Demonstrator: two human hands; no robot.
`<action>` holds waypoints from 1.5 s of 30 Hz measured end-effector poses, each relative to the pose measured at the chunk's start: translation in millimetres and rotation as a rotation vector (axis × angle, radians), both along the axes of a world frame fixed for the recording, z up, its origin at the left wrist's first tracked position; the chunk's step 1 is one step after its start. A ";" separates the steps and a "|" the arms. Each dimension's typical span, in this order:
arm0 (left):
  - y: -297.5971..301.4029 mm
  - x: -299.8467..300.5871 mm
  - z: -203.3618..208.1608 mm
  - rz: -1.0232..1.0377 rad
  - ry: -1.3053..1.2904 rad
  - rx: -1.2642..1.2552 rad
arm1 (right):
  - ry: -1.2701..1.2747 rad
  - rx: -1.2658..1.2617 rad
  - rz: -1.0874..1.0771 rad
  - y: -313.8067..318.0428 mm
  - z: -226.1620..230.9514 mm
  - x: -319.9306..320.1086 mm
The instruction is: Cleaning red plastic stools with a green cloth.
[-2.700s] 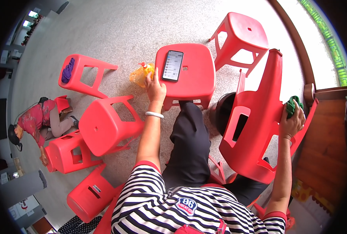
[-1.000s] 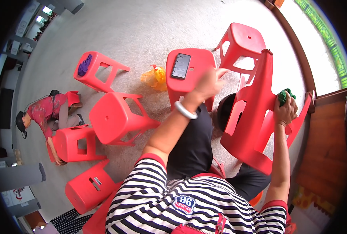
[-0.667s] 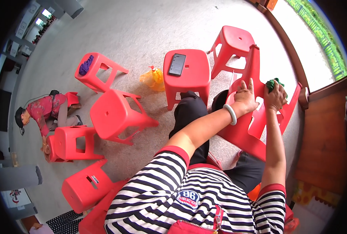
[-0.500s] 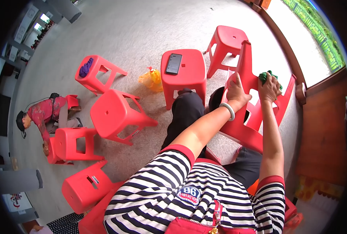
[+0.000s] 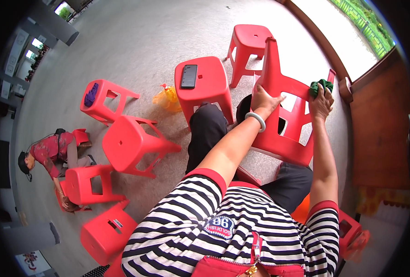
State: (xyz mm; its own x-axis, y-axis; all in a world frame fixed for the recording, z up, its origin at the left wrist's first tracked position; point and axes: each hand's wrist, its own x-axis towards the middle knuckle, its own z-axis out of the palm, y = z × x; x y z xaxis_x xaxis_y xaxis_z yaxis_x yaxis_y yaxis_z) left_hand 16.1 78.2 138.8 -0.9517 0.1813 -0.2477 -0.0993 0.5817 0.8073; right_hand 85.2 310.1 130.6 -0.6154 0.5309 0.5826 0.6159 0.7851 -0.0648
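A red plastic stool (image 5: 285, 150) lies tipped over in front of me, its legs pointing away and up. On its near left side, my left hand (image 5: 266, 102) grips the edge, with a pale bangle at the wrist. My right hand (image 5: 321, 105) is closed on a bunched green cloth (image 5: 319, 87) and presses it against a leg on the stool's right side. Parts of the stool behind my hands are hidden.
Ahead stands a red stool (image 5: 209, 87) bearing a phone (image 5: 188, 76), with another stool (image 5: 251, 34) beyond. A yellow bottle in a bag (image 5: 168, 99) sits left of it. A purple cloth (image 5: 91, 94) tops another stool. More stools and a crouching person (image 5: 57, 150) are left; a wooden panel (image 5: 380, 138) is right.
The tipped stool has turned a little, and my left hand has shifted left and down along it. My right hand with the green cloth has moved slightly outward along the leg. The whole view has shifted.
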 end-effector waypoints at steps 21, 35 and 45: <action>1.9 -40.2 -106.9 -0.712 -0.845 1.720 | 0.025 -0.160 0.564 -183.4 7.0 19.6; -9.1 -14.2 -32.5 0.125 -0.109 0.741 | -0.174 0.073 0.666 -164.2 9.7 204.4; -17.7 -27.3 -32.7 -0.122 -0.110 0.764 | 0.108 -0.131 0.421 -92.2 13.1 225.3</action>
